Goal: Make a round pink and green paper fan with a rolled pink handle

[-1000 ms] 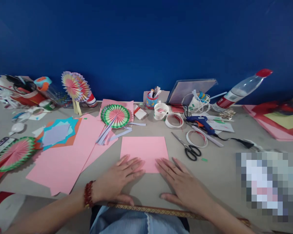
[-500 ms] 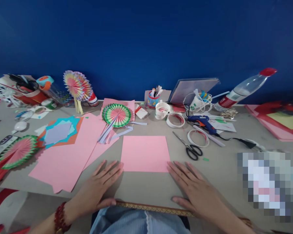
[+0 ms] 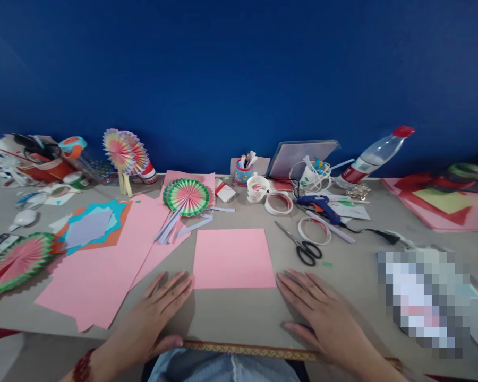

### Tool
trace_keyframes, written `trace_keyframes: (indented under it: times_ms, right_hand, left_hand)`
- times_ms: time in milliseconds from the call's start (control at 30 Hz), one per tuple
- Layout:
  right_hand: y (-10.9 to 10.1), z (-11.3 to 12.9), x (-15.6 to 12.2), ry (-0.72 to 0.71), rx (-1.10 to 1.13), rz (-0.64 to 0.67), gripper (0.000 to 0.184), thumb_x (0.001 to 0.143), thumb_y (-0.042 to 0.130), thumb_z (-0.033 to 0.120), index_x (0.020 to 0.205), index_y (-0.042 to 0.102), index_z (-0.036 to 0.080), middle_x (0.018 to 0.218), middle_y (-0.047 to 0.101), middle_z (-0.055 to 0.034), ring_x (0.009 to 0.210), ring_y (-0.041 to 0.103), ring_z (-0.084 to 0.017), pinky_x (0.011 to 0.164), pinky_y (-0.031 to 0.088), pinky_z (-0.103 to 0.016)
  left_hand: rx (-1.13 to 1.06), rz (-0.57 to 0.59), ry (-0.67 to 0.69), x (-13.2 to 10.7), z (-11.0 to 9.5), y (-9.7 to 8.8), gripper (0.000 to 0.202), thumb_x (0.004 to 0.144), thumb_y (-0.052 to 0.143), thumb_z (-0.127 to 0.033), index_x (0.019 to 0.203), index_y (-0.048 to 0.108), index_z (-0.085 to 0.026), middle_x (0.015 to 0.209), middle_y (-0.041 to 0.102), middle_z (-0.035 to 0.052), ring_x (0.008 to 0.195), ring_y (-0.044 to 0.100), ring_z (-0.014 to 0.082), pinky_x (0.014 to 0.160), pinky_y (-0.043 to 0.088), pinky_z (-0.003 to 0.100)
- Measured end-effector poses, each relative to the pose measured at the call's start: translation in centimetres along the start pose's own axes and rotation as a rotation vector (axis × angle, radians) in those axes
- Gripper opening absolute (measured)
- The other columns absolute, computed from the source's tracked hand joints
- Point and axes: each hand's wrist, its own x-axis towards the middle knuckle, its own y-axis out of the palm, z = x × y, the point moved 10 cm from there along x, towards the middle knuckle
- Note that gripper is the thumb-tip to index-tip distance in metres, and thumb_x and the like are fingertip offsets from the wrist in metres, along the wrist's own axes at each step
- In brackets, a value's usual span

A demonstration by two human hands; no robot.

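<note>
A pink sheet of paper lies flat on the grey table in front of me. My left hand rests open by its lower left corner, fingertips at the paper's edge. Beside the lower right corner, my right hand lies flat with fingers stretched out, holding nothing. Black-handled scissors lie right of the sheet, below a roll of tape. Behind the sheet is a pleated pink and green paper rosette with lilac paper strips.
Large pink sheets spread on the left, with blue and lilac paper on top. A blue glue gun, a plastic bottle and a pen cup stand or lie toward the blue wall. Another rosette lies far left.
The view has shifted slightly, so the table items sit lower and mostly further left. My right hand now shows a small gap from the pink sheet; both hands stay flat.
</note>
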Motion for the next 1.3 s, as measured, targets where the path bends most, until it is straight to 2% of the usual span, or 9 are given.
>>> trace_keyframes:
  times_ms: [167,300,400,500,567,700,800,900,1300]
  right_hand:
    - [-1.3,-1.2,2.7,0.102,0.034,-0.067,0.057,0.098,0.052,0.042,0.15,0.043,0.02,0.15,0.051,-0.0095,0.137,0.046,-0.029,0.11,0.039,-0.046]
    - [1.1,0.4,7.0,0.054,0.072,0.017,0.059,0.102,0.045,0.04,0.156,0.03,0.023,0.16,0.034,-0.008,0.147,0.031,-0.028,0.118,0.027,-0.052]
    - [2.9,0.5,8.5,0.057,0.101,0.06,0.065,0.1,0.043,0.052,0.155,0.033,0.019,0.158,0.037,-0.0118,0.144,0.035,-0.031,0.117,0.026,-0.056]
    - [3.0,-0.9,8.2,0.054,0.137,0.09,0.065,0.099,0.043,0.058,0.152,0.039,0.02,0.155,0.043,-0.0104,0.14,0.042,-0.03,0.114,0.033,-0.053]
    - [1.9,-3.9,7.4,0.128,0.155,0.073,0.055,0.1,0.042,0.054,0.144,0.051,0.022,0.145,0.056,-0.0091,0.129,0.054,-0.028,0.106,0.045,-0.045]
    - [-2.6,-15.0,4.0,0.632,-0.061,-0.132,0.044,0.103,0.033,0.034,0.13,0.065,0.018,0.123,0.07,-0.0142,0.109,0.066,-0.031,0.09,0.053,-0.043]
    - [-2.3,-20.3,2.1,0.861,-0.192,0.031,0.04,0.099,0.038,0.026,0.127,0.065,0.017,0.111,0.073,-0.0163,0.092,0.071,-0.032,0.069,0.054,-0.04]
    - [-0.9,-21.6,2.0,0.862,-0.204,0.183,0.039,0.097,0.037,0.019,0.124,0.065,0.017,0.109,0.073,-0.0169,0.087,0.072,-0.033,0.06,0.051,-0.038]
    - [0.1,-21.8,2.9,0.765,-0.213,0.201,0.026,0.09,0.049,0.014,0.107,0.069,0.013,0.107,0.067,-0.0183,0.098,0.067,-0.03,0.077,0.051,-0.037]
  left_hand:
    - [-0.012,-0.065,0.009,4.0,0.3,-1.2,0.073,0.1,0.043,-0.051,0.159,0.015,-0.021,0.162,0.03,0.0051,0.149,0.027,0.0243,0.124,0.013,0.043]
    - [-0.057,-0.087,0.05,9.7,-0.1,-0.8,0.065,0.103,0.035,-0.046,0.16,0.011,-0.022,0.165,0.02,0.0069,0.152,0.018,0.0255,0.124,0.012,0.048]
    - [-0.086,-0.077,0.056,12.0,0.1,-0.1,0.078,0.097,0.037,-0.063,0.16,0.012,-0.021,0.166,0.016,0.0115,0.153,0.014,0.0316,0.122,0.013,0.053]
    - [-0.09,-0.073,0.067,12.2,0.4,0.1,0.086,0.092,0.038,-0.071,0.16,0.013,-0.023,0.166,0.014,0.013,0.153,0.013,0.0344,0.122,0.012,0.056]
    - [-0.089,-0.075,0.064,11.9,0.5,0.1,0.086,0.092,0.037,-0.072,0.159,0.013,-0.025,0.166,0.014,0.0128,0.152,0.014,0.0347,0.121,0.01,0.057]
    - [-0.092,-0.07,0.057,11.7,0.5,0.1,0.085,0.092,0.037,-0.072,0.159,0.015,-0.024,0.166,0.014,0.0132,0.152,0.014,0.0344,0.122,0.009,0.057]
    - [-0.087,-0.076,0.056,11.8,0.5,0.2,0.085,0.092,0.037,-0.072,0.159,0.016,-0.024,0.166,0.015,0.0136,0.152,0.014,0.0343,0.122,0.008,0.057]
    - [-0.074,-0.059,0.059,11.8,0.6,0.6,0.085,0.092,0.037,-0.072,0.159,0.016,-0.023,0.166,0.014,0.0141,0.153,0.012,0.0344,0.121,0.007,0.057]
    - [-0.071,-0.098,0.06,11.7,0.6,0.3,0.085,0.092,0.039,-0.071,0.159,0.017,-0.024,0.166,0.017,0.0128,0.152,0.016,0.0338,0.121,0.012,0.056]
